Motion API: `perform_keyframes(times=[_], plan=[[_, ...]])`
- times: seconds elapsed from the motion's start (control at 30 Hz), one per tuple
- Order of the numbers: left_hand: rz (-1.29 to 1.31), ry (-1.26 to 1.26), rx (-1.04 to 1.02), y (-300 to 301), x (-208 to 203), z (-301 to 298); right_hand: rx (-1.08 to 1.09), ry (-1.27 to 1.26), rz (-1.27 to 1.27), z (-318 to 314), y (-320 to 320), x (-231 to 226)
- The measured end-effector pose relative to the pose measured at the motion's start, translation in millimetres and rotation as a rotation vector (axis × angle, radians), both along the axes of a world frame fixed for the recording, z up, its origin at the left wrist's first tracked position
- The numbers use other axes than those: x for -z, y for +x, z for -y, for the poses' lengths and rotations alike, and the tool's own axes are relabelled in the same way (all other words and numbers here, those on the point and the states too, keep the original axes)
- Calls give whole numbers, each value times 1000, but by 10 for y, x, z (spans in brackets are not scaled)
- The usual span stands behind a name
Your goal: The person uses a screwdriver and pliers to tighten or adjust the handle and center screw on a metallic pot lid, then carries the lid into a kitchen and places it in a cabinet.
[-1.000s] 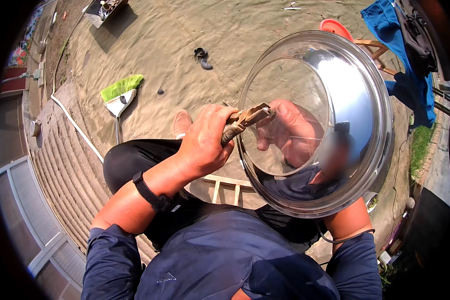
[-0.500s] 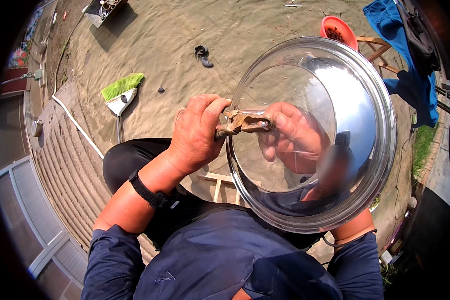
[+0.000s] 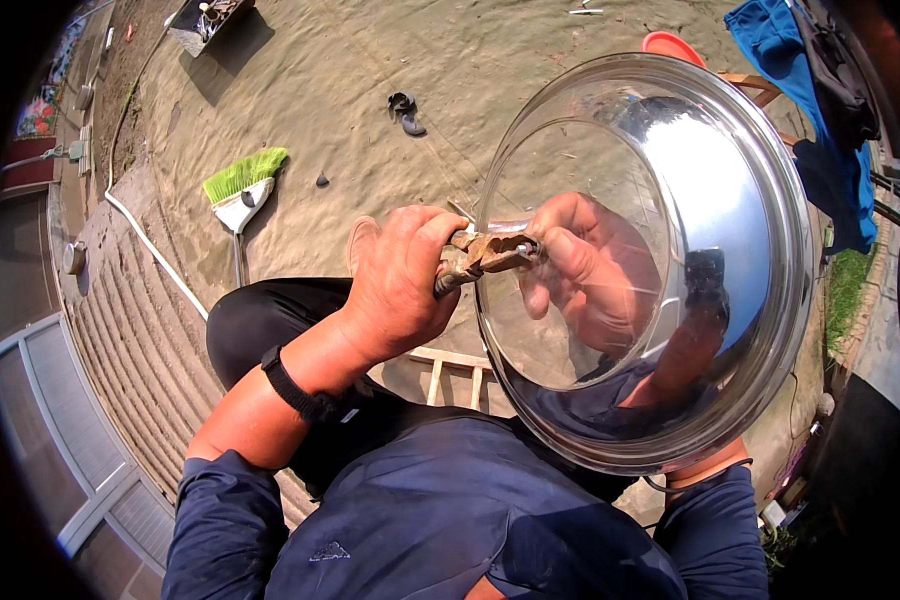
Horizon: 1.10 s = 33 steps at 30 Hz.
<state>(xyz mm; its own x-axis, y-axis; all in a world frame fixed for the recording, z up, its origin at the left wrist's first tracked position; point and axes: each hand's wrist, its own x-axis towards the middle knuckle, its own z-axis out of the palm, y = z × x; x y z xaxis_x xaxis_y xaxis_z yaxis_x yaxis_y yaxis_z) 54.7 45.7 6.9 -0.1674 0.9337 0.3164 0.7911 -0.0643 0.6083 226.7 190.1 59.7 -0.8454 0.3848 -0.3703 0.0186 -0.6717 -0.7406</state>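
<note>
My left hand (image 3: 402, 275) is closed round the handles of rusty pliers (image 3: 482, 254), whose jaws point right across the near side of a lid's rim. That round lid (image 3: 745, 215) is shiny metal with a clear middle, and it is tilted in front of my chest. Through the clear part shows my right hand (image 3: 605, 270), fingers curled and thumb tip close to the plier jaws. A small pale metal bit seems to sit between the jaws and the thumb; what the fingers pinch is too small to name. The lid covers most of my right forearm.
A green-bristled broom (image 3: 242, 185) lies on the dusty ground at left. Dark broken pieces (image 3: 406, 113) lie farther ahead. A metal box (image 3: 208, 22) stands far left, a red bowl (image 3: 673, 46) far right beside blue cloth (image 3: 820, 110). A wooden frame (image 3: 452, 368) is near my knees.
The lid has shifted a little to the right and tilted, now covering more of the red bowl. My left hand and the pliers have moved slightly right and down.
</note>
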Motion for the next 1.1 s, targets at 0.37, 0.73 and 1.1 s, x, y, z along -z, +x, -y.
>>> perform_keyframes(times=[0.37,0.73,1.1], plan=[[30,-42,-19,-76,15,60,-312,-139,-14,-57,57,107],[18,-7,7,-126,43,31,-80,-569,-92,100,44,60],[-1,0,-2,-98,22,34,-108,-454,-226,75,58,98]])
